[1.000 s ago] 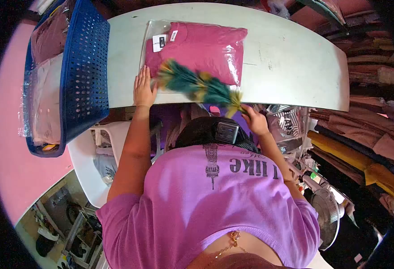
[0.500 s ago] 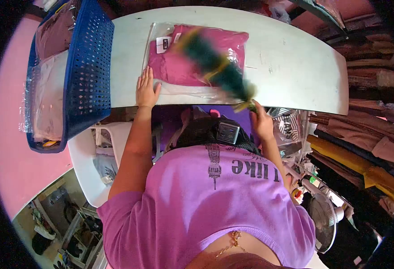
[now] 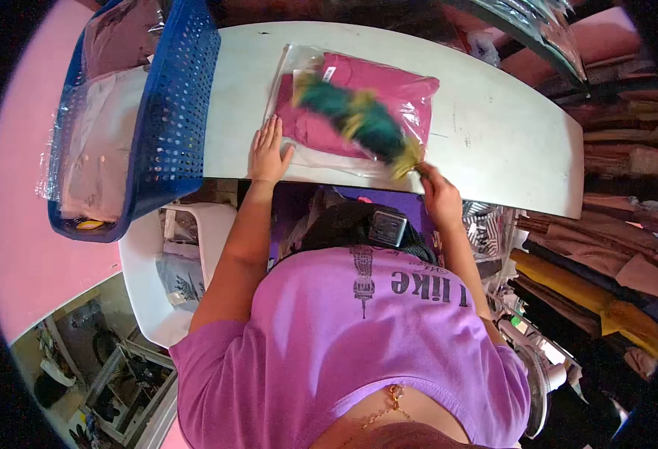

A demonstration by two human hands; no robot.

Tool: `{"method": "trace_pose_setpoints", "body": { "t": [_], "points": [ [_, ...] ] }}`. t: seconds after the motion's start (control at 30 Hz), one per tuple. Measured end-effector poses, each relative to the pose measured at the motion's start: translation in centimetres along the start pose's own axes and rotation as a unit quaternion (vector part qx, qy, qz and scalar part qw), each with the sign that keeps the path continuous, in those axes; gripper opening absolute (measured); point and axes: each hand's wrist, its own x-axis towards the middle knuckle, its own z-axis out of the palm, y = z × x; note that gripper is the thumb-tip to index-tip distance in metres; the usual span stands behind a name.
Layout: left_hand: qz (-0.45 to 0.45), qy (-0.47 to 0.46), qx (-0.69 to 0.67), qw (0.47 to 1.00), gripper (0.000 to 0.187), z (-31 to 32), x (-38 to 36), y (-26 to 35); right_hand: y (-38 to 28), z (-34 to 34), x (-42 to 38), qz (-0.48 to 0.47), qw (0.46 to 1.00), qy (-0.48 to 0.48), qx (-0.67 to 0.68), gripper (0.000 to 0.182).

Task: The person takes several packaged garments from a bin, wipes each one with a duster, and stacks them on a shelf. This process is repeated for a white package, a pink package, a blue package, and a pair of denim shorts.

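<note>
Duster (image 3: 362,123): gripped by its handle in the right hand (image 3: 441,196); long axis slanted forward and leftward over the bagged pink garment (image 3: 404,93), contact unclear.
On the white table (image 3: 512,135): garment laid flat, its left edge met by the open, palm-down left hand (image 3: 270,156).

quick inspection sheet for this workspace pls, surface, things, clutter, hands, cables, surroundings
surface: white table, a few dark marks
job's things: pink garment in clear bag, lying flat; green-and-yellow duster over it, blurred
clutter: blue basket with bagged items, at left
hands: left hand open, fingers at the bag's edge; right hand closed on the duster's end
cables: nothing seen
surroundings: white chair, folded fabrics at right
</note>
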Motion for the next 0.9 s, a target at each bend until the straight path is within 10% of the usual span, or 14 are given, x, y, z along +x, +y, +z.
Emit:
{"method": "trace_pose_setpoints", "body": {
  "t": [0.1,0.33,0.5,0.7,0.77,0.9],
  "points": [
    [-0.004,-0.003,0.002,1.0,0.07,-0.1,0.0,0.0,-1.2,-0.8,2.7,0.114,0.991,0.067,-0.038,0.03],
    [-0.017,-0.062,0.03,0.997,0.07,0.8,-0.1,-0.6,-6.3,0.5,4.3,-0.112,0.985,-0.084,-0.099,0.029],
    [0.002,-0.014,-0.022,1.0,0.068,-0.5,0.1,0.0,-6.4,2.3,8.7,0.051,0.989,0.053,-0.126,0.031],
    [0.029,0.0,-0.036,0.999,0.069,0.0,0.0,-0.5,-10.2,3.0,6.1,-0.08,0.996,0.004,-0.049,0.035],
    [0.036,0.001,-0.032,0.999,0.07,0.3,0.0,-0.7,-9.3,3.3,5.2,0.027,0.994,-0.064,-0.082,0.035],
    [0.028,-0.01,-0.037,0.999,0.069,-0.2,0.1,-0.4,-3.6,4.1,3.7,0.175,0.977,0.117,-0.04,0.038]
  ]
}}
